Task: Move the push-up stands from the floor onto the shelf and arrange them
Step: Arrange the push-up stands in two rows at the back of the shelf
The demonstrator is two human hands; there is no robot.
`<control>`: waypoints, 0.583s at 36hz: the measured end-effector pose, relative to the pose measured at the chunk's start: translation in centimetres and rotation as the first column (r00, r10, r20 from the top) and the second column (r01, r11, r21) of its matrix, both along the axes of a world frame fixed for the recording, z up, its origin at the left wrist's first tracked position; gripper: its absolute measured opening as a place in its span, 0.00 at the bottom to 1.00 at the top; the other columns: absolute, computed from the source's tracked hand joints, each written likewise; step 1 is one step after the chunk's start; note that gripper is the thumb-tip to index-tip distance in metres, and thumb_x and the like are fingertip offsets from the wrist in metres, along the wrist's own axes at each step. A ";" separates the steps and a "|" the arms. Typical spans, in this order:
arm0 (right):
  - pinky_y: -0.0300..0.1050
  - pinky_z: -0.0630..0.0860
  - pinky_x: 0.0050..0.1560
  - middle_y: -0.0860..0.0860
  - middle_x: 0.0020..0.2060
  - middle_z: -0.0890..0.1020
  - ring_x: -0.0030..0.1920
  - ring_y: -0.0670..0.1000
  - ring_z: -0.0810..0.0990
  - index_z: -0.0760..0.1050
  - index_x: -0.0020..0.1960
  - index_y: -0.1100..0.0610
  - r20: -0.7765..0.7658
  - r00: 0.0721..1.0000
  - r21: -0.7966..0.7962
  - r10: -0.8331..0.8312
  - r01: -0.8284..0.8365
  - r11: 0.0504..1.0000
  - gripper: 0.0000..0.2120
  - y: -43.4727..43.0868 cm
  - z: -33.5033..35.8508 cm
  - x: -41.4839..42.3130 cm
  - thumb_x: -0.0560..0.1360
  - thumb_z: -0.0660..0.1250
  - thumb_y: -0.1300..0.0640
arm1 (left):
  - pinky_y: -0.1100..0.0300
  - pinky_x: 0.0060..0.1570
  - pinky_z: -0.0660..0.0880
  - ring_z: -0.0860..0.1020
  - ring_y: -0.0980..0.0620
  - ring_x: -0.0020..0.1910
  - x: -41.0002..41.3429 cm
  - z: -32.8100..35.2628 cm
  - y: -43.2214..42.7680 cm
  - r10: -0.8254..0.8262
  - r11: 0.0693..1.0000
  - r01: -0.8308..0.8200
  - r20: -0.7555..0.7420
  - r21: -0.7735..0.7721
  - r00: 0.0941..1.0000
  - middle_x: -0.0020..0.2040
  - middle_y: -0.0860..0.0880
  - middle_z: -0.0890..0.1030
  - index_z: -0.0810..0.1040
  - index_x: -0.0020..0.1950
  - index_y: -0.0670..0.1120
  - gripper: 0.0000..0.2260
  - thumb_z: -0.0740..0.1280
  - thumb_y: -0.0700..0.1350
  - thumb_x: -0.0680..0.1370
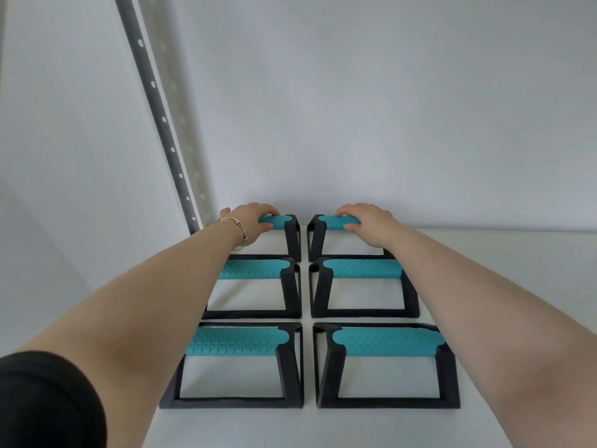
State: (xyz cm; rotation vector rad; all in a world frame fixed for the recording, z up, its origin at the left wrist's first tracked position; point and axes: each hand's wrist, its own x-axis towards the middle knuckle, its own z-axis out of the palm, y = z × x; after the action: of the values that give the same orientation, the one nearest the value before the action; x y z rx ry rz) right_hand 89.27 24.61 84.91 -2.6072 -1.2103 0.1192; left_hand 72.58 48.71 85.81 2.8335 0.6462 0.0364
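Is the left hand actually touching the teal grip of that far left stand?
Touching. In the head view the left hand wraps the far left stand's teal grip, fingers over the top and thumb on the front.

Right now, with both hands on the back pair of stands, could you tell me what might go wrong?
1. The back-left stand and back-right stand sit close together; nudging either could knock them out of line.
2. The forearms cross above the middle stands, so withdrawing low might drag those askew.
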 end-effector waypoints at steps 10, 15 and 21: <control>0.55 0.68 0.62 0.50 0.60 0.76 0.61 0.54 0.72 0.70 0.67 0.42 0.013 1.000 0.013 -0.012 0.012 1.000 0.15 -0.1 -0.1 -0.3 0.81 0.58 0.51 | 0.43 0.67 0.61 0.74 0.49 0.60 -0.2 -0.1 0.0 0.005 1.000 -0.005 0.011 0.013 1.000 0.63 0.55 0.76 0.70 0.66 0.63 0.14 0.58 0.52 0.81; 0.55 0.68 0.62 0.50 0.60 0.76 0.61 0.54 0.72 0.69 0.67 0.42 0.012 1.000 0.015 -0.018 0.018 1.000 0.15 -0.1 0.0 -0.4 0.81 0.58 0.51 | 0.43 0.67 0.61 0.73 0.48 0.61 -0.3 0.0 -0.1 0.003 1.000 -0.003 0.000 0.020 1.000 0.63 0.55 0.75 0.69 0.67 0.63 0.14 0.58 0.52 0.82; 0.54 0.68 0.62 0.50 0.61 0.76 0.61 0.55 0.72 0.69 0.67 0.42 0.012 0.999 -0.002 -0.030 0.030 1.000 0.15 -0.1 0.1 -0.7 0.81 0.58 0.51 | 0.41 0.67 0.61 0.74 0.48 0.59 -0.3 0.0 -0.2 0.006 1.000 -0.006 0.004 0.024 1.000 0.62 0.55 0.76 0.70 0.66 0.63 0.14 0.58 0.52 0.81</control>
State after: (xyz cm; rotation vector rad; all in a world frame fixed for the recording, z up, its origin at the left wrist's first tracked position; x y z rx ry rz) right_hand 88.56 24.55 85.04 -2.6305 -1.1752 0.0988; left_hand 72.30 48.53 85.81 2.8537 0.6574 0.0518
